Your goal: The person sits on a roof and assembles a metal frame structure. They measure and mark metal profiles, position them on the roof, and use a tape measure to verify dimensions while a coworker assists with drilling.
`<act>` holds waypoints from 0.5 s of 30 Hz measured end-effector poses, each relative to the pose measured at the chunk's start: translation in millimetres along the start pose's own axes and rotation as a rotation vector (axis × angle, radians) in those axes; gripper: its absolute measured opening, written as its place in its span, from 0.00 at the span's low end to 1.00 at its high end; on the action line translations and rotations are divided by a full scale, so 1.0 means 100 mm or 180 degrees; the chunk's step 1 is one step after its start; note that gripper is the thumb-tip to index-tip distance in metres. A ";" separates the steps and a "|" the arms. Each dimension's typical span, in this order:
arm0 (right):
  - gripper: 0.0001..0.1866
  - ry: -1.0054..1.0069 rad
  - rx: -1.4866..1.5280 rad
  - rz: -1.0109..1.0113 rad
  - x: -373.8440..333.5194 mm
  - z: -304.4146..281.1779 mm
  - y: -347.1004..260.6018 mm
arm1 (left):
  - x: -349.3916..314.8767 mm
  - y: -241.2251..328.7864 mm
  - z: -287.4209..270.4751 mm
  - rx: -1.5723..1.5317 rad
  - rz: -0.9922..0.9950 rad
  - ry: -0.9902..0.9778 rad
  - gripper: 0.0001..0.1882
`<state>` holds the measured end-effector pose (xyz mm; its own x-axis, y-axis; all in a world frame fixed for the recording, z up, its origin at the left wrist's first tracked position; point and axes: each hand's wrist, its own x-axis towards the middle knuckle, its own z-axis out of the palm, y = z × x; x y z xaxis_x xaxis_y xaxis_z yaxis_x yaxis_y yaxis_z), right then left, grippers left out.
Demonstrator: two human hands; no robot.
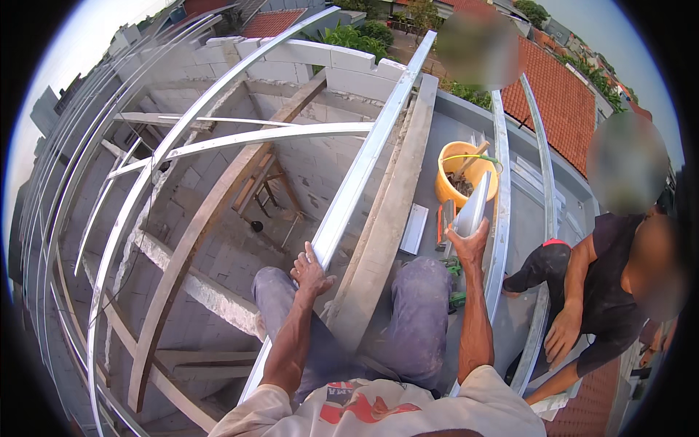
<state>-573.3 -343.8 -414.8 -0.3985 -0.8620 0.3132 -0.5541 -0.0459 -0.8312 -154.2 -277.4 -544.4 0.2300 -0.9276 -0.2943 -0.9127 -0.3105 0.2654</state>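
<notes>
Atop an unfinished block wall: a worker sat astride the wall top, legs in dusty grey trousers, roof framing all round.
Left hand point(309, 271): closed over the edge of a long pale metal rail point(364, 164); fingers wrapped, thumb side up.
Rail axis: ran away from the body, up & slightly right, from beside the lap to the far block course; a grey timber plank point(397, 197) lay parallel, touching its right side.
Right hand point(468, 244): raised, gripping the lower end of a short pale metal offcut point(473, 204), held near upright.
Nearer hand: left sat on the rail itself; right was apart, across the plank.
Behind offcut: orange bucket point(455, 171) w/ a stick in it, on the grey slab.
By right knee: green power tool point(455, 280), partly hidden.
Co-worker point(611, 291): dark shirt, crouched at right, one hand on another curved rail point(542, 204).
Labels/signs: none legible on site; red & white print on the wearer's cream shirt point(364, 408), bottom centre.
Backdrop: red tiled roofs point(561, 102), right.
</notes>
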 end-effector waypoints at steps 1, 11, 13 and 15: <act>0.50 -0.0154 -0.0466 0.0166 -0.18 -0.06 0.28 | 0.00 -0.02 -0.01 0.0033 -0.0040 0.0008 0.79; 0.54 0.0109 -0.0834 0.0348 -0.07 -1.00 0.72 | -0.21 0.06 -0.09 -0.0005 -0.0047 0.0005 0.75; 0.53 0.0396 -0.0791 0.0156 0.38 -1.31 0.46 | -0.12 0.15 -0.10 -0.0063 0.0053 -0.0023 0.76; 0.52 0.0437 -0.0766 0.0042 0.65 -1.35 0.31 | -0.16 0.09 -0.10 -0.0106 0.0014 -0.0034 0.76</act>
<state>-715.0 -333.7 -358.1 -0.4931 -0.7845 0.3761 -0.6994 0.1004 -0.7076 -163.1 -267.2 -528.1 0.2223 -0.9268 -0.3028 -0.9020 -0.3134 0.2970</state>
